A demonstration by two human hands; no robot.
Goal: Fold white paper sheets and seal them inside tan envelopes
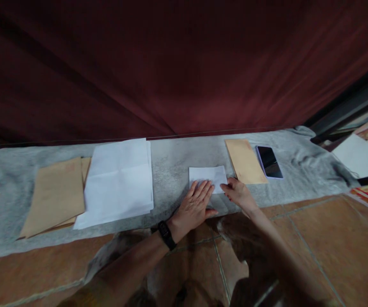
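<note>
A small folded white sheet (210,175) lies on the grey cloth (171,166). My left hand (194,206) presses flat on its near edge, fingers stretched out together. My right hand (239,192) pinches the sheet's right near corner with curled fingers. A black band sits on my left wrist (166,233). A brown envelope (245,161) lies just right of the sheet, beside my right hand.
A stack of white paper (118,181) and a pile of brown envelopes (56,196) lie on the left of the cloth. A dark phone (269,162) rests by the single envelope. A dark red curtain (184,68) hangs behind. Tiled floor (325,238) lies in front.
</note>
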